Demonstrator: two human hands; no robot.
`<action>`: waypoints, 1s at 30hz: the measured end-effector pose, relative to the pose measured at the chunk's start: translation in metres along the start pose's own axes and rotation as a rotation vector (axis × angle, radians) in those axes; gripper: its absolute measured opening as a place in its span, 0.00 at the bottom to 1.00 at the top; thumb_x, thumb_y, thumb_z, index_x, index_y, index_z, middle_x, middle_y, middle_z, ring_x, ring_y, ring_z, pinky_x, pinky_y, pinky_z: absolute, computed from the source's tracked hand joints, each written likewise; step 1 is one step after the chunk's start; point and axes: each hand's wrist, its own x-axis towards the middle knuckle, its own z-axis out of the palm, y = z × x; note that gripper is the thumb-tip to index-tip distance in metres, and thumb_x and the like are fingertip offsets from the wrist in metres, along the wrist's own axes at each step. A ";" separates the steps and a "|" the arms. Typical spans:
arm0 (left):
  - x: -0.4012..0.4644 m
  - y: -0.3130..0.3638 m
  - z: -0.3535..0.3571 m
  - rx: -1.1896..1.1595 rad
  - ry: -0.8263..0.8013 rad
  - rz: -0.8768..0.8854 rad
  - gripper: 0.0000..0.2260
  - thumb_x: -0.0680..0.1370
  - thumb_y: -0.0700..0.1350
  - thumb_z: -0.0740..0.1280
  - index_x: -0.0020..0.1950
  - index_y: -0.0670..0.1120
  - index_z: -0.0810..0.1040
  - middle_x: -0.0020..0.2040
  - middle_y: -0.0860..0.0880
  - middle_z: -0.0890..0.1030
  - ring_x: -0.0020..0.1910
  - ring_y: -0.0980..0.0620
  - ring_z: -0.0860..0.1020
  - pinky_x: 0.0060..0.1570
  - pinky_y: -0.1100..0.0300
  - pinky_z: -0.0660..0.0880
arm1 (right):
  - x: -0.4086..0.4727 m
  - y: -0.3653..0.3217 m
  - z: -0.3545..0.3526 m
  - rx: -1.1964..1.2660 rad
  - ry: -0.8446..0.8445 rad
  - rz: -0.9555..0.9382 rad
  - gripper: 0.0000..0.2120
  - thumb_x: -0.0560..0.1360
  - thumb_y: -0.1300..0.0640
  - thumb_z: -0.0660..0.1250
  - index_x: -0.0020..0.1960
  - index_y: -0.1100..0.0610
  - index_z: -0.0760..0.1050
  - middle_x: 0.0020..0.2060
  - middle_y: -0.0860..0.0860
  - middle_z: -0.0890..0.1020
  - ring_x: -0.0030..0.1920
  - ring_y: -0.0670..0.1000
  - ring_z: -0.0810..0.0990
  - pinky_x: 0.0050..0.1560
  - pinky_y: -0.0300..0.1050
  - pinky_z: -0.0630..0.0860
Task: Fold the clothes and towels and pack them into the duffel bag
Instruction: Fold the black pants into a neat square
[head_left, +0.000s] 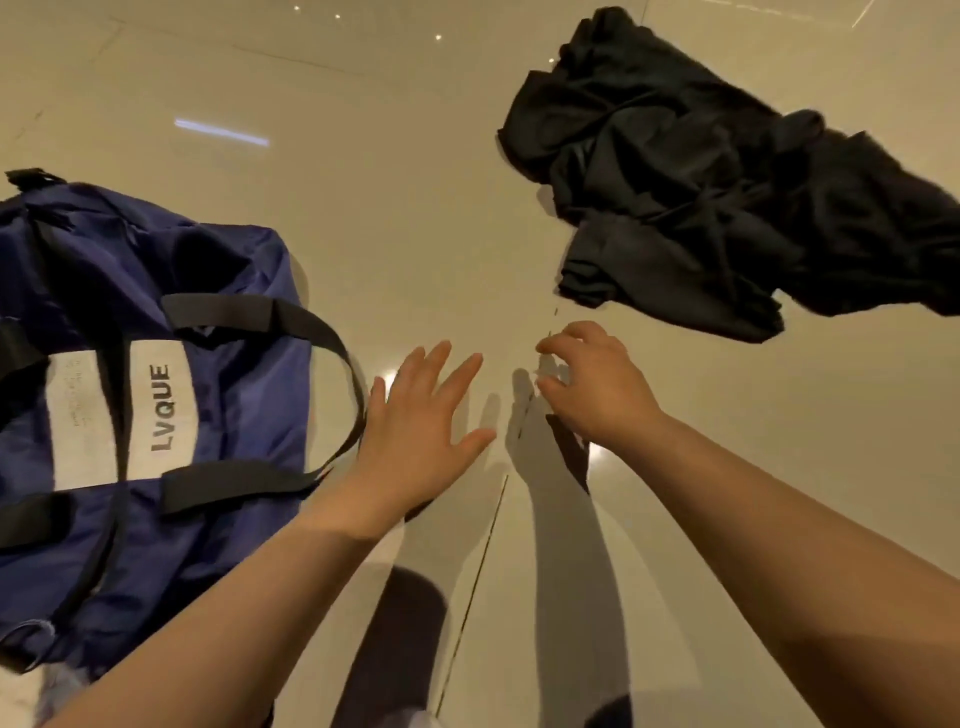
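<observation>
A glossy beige tiled floor (395, 156) fills the frame. On it, at the left, lies a navy-blue fabric duffel bag (228, 291) with black webbing handles (291, 322) and a white panel printed "LVQUE" (163, 410). In the upper right of the frame lies a rumpled heap of black clothes (691, 176), unfolded, well apart from the bag. In the lower middle, both bare forearms reach forward over the floor. The left hand (415, 421) is released, fingers straight and spread, palm down, just beside the bag's handle loop. The right hand (592, 379) hangs with fingers loosely curled, grasping nothing, near the heap's lower edge.
</observation>
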 end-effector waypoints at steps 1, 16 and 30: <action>0.009 0.013 0.008 0.079 -0.064 -0.011 0.39 0.75 0.67 0.60 0.78 0.60 0.42 0.80 0.50 0.42 0.78 0.46 0.39 0.72 0.35 0.44 | 0.000 0.018 -0.010 -0.003 0.026 0.071 0.19 0.79 0.53 0.62 0.70 0.51 0.69 0.72 0.51 0.63 0.70 0.55 0.64 0.65 0.49 0.68; 0.060 0.063 0.050 0.121 -0.380 -0.199 0.56 0.60 0.75 0.68 0.72 0.68 0.30 0.74 0.49 0.24 0.72 0.38 0.27 0.65 0.25 0.45 | 0.053 0.128 -0.059 0.407 0.121 0.261 0.28 0.78 0.57 0.66 0.75 0.47 0.61 0.78 0.45 0.47 0.74 0.53 0.62 0.64 0.46 0.68; 0.058 0.063 0.048 0.080 -0.366 -0.184 0.56 0.62 0.73 0.69 0.72 0.66 0.30 0.75 0.50 0.26 0.73 0.40 0.28 0.66 0.26 0.43 | -0.086 0.138 -0.016 0.026 -0.094 0.005 0.12 0.79 0.57 0.61 0.61 0.55 0.74 0.56 0.50 0.79 0.55 0.52 0.77 0.53 0.43 0.73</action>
